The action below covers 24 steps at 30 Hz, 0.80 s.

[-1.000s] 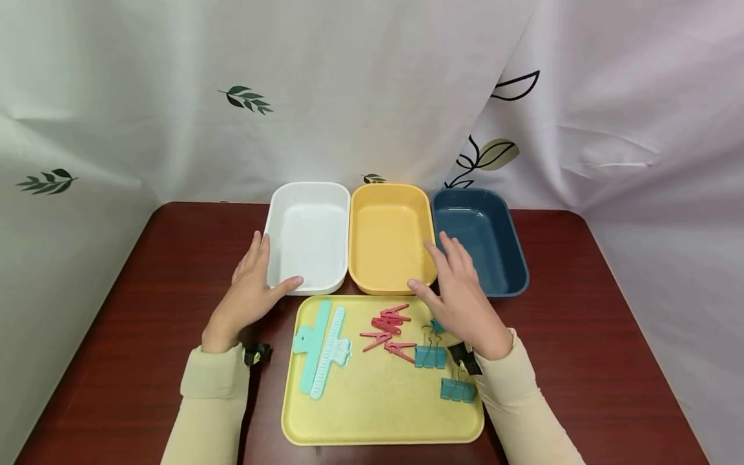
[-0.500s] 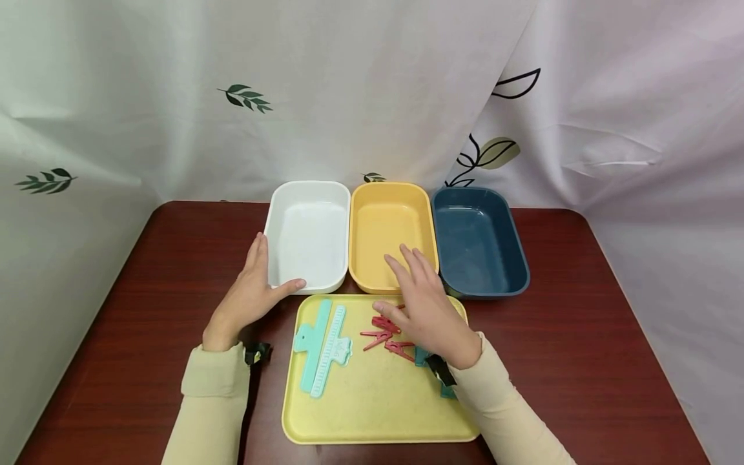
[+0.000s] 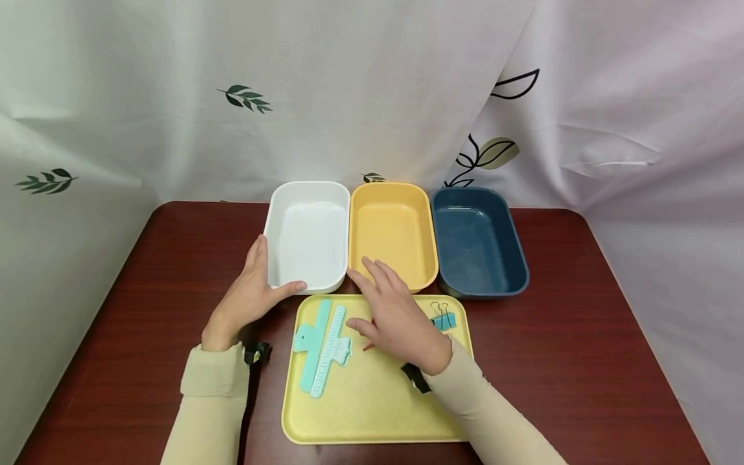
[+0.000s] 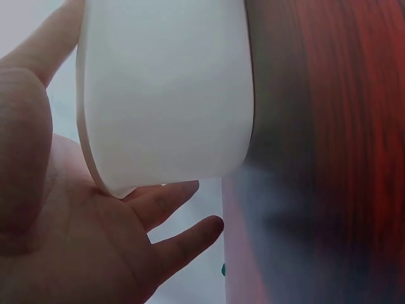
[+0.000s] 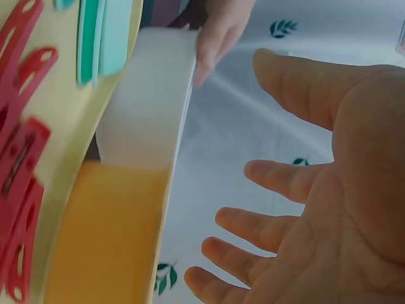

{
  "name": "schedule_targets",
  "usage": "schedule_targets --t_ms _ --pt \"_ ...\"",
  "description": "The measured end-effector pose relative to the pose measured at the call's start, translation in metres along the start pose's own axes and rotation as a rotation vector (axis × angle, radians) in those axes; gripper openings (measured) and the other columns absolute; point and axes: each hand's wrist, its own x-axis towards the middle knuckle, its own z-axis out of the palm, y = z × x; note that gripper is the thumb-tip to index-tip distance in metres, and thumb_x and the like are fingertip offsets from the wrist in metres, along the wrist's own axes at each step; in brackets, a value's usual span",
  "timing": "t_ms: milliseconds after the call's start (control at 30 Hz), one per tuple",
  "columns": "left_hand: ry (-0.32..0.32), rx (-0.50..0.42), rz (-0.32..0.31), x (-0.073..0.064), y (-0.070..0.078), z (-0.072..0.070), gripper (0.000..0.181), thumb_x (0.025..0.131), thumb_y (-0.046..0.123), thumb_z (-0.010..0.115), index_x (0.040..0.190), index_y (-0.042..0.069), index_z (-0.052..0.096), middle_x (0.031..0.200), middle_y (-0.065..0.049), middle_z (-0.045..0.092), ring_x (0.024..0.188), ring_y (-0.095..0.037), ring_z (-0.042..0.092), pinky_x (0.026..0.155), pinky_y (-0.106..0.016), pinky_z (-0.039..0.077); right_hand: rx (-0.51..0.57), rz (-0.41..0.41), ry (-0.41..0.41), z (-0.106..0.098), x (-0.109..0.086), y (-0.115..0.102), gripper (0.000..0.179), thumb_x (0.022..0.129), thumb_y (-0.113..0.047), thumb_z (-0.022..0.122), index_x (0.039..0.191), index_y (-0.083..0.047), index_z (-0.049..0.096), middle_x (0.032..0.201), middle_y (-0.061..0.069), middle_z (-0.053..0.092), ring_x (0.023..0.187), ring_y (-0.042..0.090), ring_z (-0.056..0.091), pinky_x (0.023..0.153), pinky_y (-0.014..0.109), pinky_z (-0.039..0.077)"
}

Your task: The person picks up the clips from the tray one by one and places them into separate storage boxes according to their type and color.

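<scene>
My left hand (image 3: pixel 244 303) rests against the front left corner of the white bin (image 3: pixel 308 245), fingers straight along its side and thumb over the front rim. The left wrist view shows its palm (image 4: pixel 82 240) at the bin's corner. My right hand (image 3: pixel 401 320) hovers with spread fingers over the yellow tray (image 3: pixel 372 413), holding nothing. Under it lie red clothespins (image 5: pixel 22 155), mostly hidden in the head view. Two long mint clips (image 3: pixel 322 349) lie on the tray's left part. A teal binder clip (image 3: pixel 444 321) shows at its far right.
A yellow bin (image 3: pixel 392 229) and a dark blue bin (image 3: pixel 482 248) stand to the right of the white one, in a row behind the tray. Everything is on a dark red wooden table (image 3: pixel 587 336). A leaf-patterned white curtain (image 3: pixel 372 90) hangs behind.
My right hand has moved left, from near the blue bin across to above the clothespins, uncovering the far binder clip. My left hand has stayed at the white bin.
</scene>
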Motion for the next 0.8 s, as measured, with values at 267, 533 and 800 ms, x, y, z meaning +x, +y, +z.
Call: schedule_targets --t_ms 267,533,800 --pt "-0.002 0.014 0.005 -0.001 0.002 -0.002 0.118 0.090 0.053 0.070 0.158 0.001 -0.011 0.166 -0.021 -0.006 0.145 -0.046 0.024 0.107 -0.062 0.036 -0.052 -0.078 -0.027 0.014 0.009 -0.013 0.073 0.091 -0.034 0.077 0.150 -0.006 0.045 0.157 0.020 0.035 0.145 0.036 0.031 0.117 0.049 0.029" --pt "-0.011 0.019 -0.007 -0.001 0.000 -0.001 0.119 0.091 0.055 0.069 0.158 0.000 -0.012 0.166 -0.021 -0.006 0.147 -0.045 0.020 0.109 -0.062 0.034 -0.062 -0.099 -0.099 0.025 0.014 -0.024 0.072 0.092 -0.035 0.075 0.151 -0.008 0.044 0.157 0.017 0.037 0.146 0.033 0.030 0.118 0.046 0.027" --pt "-0.008 0.017 -0.018 -0.001 0.001 0.000 0.118 0.091 0.056 0.068 0.158 0.002 -0.012 0.166 -0.021 0.000 0.142 -0.046 0.029 0.106 -0.062 0.038 -0.090 -0.150 -0.113 0.033 0.014 -0.031 0.070 0.092 -0.036 0.075 0.149 -0.006 0.047 0.154 0.016 0.041 0.143 0.032 0.034 0.117 0.044 0.030"
